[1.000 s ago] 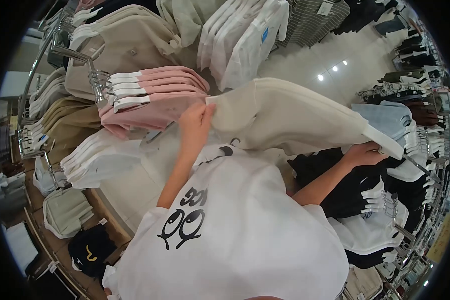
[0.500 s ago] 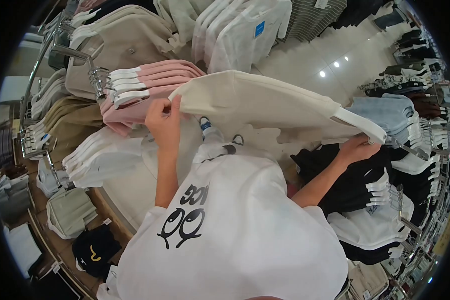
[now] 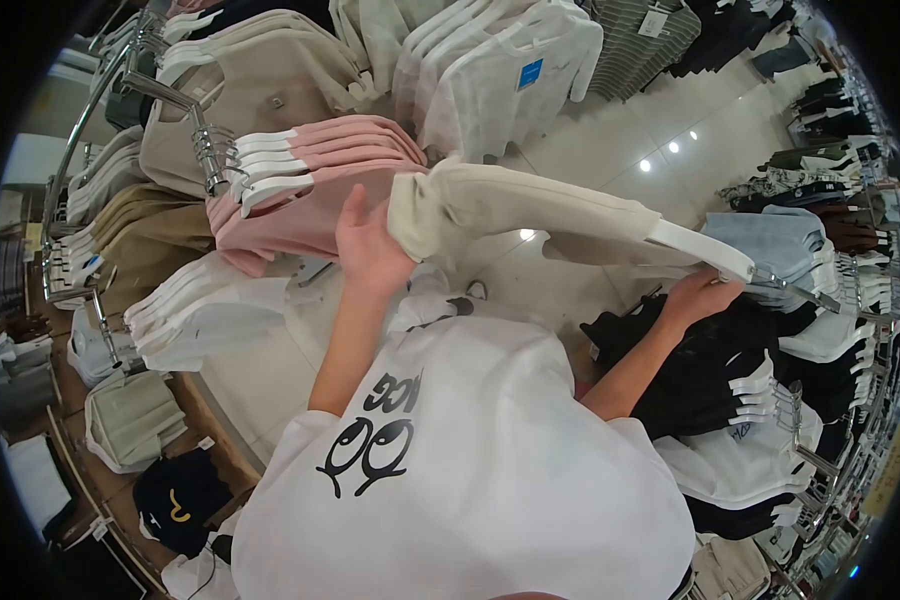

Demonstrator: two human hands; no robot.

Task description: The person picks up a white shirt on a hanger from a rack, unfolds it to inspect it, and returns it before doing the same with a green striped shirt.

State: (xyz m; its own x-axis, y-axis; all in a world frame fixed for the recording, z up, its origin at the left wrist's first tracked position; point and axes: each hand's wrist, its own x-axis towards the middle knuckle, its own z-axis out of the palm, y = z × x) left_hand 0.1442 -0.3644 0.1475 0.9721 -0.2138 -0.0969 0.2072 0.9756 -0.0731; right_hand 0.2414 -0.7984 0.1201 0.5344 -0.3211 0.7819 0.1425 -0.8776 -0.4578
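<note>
A cream top stretches across in front of me, one end bunched near my left hand. A white hanger sticks out of its right end. My right hand is closed round the end of that hanger. At the other end, my left hand is open against the bunched cloth, with the thumb raised and apart. Its other fingers are partly hidden by the fabric. Close beyond the left hand hang several pink tops on white hangers.
Beige tops and white tops hang at the back. A chrome rail stands at left. Black garments hang at lower right, with light blue ones above. Folded clothes lie on a low wooden shelf at lower left.
My left hand has let go of the cream top's edge, opened and moved right. That end of the top has bunched inward. The right hand shifted slightly left, still holding the hanger.
</note>
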